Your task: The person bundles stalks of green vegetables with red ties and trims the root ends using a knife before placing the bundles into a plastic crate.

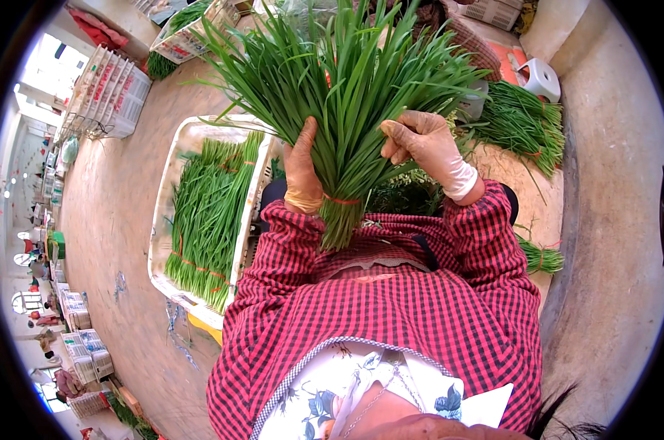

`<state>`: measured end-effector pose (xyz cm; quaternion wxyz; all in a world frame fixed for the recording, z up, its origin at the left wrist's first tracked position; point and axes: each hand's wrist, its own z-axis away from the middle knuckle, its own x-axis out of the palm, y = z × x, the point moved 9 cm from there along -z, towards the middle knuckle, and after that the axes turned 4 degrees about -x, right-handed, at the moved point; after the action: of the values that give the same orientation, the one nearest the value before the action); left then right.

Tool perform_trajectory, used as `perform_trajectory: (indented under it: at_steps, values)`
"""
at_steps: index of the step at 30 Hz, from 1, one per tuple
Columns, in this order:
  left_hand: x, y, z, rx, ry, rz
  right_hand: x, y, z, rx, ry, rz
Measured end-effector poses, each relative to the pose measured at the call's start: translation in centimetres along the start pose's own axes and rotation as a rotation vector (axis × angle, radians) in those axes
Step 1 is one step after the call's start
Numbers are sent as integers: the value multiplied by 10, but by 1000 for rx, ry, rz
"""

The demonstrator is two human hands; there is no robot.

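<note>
A thick bundle of long green chives (346, 95) stands upright in front of me, tied near its cut end by a red band (341, 199). My left hand (302, 172) grips the bundle's left side just above the band. My right hand (423, 143), in a thin pale glove, rests its fingers among the leaves on the right side. Both sleeves are red-and-black checked.
A white crate (172, 161) on my left holds several tied chive bundles (211, 213). More bundles (522, 121) lie on the floor at right, near a small white stool (543, 77). Stacked white crates (108, 92) stand at far left on the concrete floor.
</note>
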<state>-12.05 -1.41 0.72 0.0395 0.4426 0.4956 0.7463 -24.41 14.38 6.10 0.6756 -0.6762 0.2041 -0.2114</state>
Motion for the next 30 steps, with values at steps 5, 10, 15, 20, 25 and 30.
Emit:
perform_trajectory:
  at_steps: [5, 10, 15, 20, 25, 30]
  values:
    - [-3, -5, -5, -29, -30, 98, -13, 0, 22, -16, -9, 5]
    - [-12, 9, -4, -8, -62, 80, -96, -44, 36, -212, 323, 146]
    - [-7, 11, 0, -31, -25, 204, -92, -74, 49, -394, 432, 400]
    - [-10, 8, -1, -48, -18, 156, -37, -116, 43, -561, 384, 897]
    - [-11, 4, -1, -17, 15, 44, -31, -100, 28, -563, 326, 986]
    - [-8, 7, 2, 2, 32, 31, -35, -94, 24, -583, 299, 1007]
